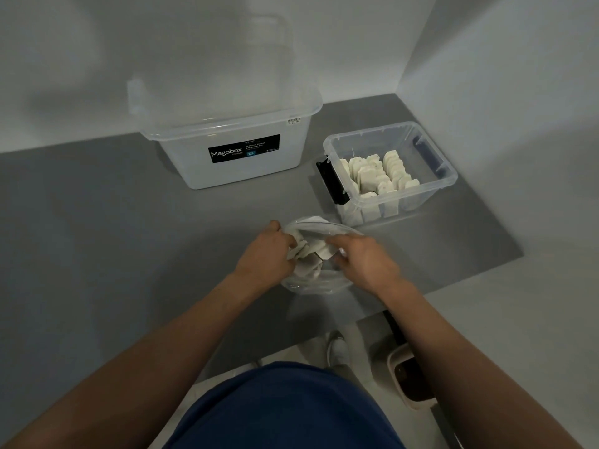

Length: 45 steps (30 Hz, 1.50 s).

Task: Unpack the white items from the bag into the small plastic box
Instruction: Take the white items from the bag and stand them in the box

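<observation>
A clear plastic bag [319, 226] lies open on the grey table in front of me, with several white packets [308, 267] inside. My left hand [267, 251] grips a bunch of these packets at the bag's left side. My right hand [363, 259] reaches in from the right and pinches one white packet [321, 249] between thumb and fingers. Behind and to the right stands the small clear plastic box [449, 176], holding several white packets [377, 176] lined up on edge.
A larger translucent box [227, 137] with a black Megabox label stands at the back centre against the wall. Walls close off the back and right. The table's front edge runs near my body, with a bin [410, 380] on the floor below right.
</observation>
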### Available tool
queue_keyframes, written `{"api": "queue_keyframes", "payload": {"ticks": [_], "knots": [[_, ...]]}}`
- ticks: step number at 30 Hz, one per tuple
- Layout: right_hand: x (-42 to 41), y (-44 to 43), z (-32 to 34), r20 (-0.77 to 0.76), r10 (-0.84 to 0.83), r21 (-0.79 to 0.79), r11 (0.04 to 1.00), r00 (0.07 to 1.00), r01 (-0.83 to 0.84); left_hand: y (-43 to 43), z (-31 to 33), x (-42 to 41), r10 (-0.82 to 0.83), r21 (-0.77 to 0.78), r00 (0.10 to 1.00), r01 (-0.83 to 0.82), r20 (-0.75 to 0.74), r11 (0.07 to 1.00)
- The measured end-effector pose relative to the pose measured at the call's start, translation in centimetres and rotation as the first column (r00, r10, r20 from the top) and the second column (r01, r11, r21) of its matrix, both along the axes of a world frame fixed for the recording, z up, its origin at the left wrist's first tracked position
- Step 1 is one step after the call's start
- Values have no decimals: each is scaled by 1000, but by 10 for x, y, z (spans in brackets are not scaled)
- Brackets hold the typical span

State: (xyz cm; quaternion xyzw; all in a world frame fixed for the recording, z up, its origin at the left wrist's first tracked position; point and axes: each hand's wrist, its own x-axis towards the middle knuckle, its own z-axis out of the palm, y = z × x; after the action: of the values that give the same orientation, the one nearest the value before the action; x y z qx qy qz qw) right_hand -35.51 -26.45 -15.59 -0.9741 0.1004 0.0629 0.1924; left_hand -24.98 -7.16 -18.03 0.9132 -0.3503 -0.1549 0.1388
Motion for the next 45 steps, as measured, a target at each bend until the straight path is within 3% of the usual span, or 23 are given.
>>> {"api": "queue_keyframes", "payload": {"ticks": [6, 12, 17, 20, 22, 23, 25, 26, 28, 31, 34, 35, 38, 45], "knots": [[16, 21, -9, 29, 238, -290, 931, 971, -220, -3, 12, -3, 33, -57, 999, -34, -24, 998], [15, 14, -13, 79, 219, -261, 946, 973, -192, 2, 18, -6, 87, -82, 996, -89, -22, 993], [22, 22, -16, 31, 222, -284, 937, 975, -205, 3, 15, -3, 1, -71, 1000, -3, -19, 997], [16, 22, -9, 176, 70, -147, 988, 982, -44, 4, 29, -2, -27, -116, 999, 23, -31, 993], [10, 22, 3, 241, -96, 99, 992, 966, 74, 7, 41, -1, 10, -181, 995, -29, -104, 983], [8, 23, 11, 219, -205, 325, 937, 954, 127, 8, 46, -1, 35, -204, 987, -67, -156, 977], [5, 27, 27, 70, -360, 762, 622, 930, 183, 9, 50, 1, 98, -214, 964, -153, -247, 965], [5, 27, 32, 18, -386, 856, 482, 922, 185, 9, 51, 2, 121, -222, 951, -188, -284, 957], [8, 24, 35, -9, -401, 885, 423, 916, 194, 8, 52, 4, 136, -269, 924, -242, -358, 932], [8, 23, 32, -11, -384, 862, 465, 923, 203, 8, 56, 6, 98, -356, 899, -267, -427, 896], [6, 29, 28, -27, -384, 860, 462, 923, 217, 8, 56, 9, 118, -350, 912, -267, -393, 898], [5, 30, 29, -2, -382, 823, 524, 924, 218, 8, 55, 10, 134, -327, 922, -261, -363, 908], [2, 27, 32, 175, -247, 534, 837, 953, 119, 7, 53, 10, 92, -283, 967, -159, -236, 946], [-1, 16, 53, 224, -33, 265, 964, 974, -29, 1, 55, 9, 82, -278, 971, -145, -225, 950]]}}
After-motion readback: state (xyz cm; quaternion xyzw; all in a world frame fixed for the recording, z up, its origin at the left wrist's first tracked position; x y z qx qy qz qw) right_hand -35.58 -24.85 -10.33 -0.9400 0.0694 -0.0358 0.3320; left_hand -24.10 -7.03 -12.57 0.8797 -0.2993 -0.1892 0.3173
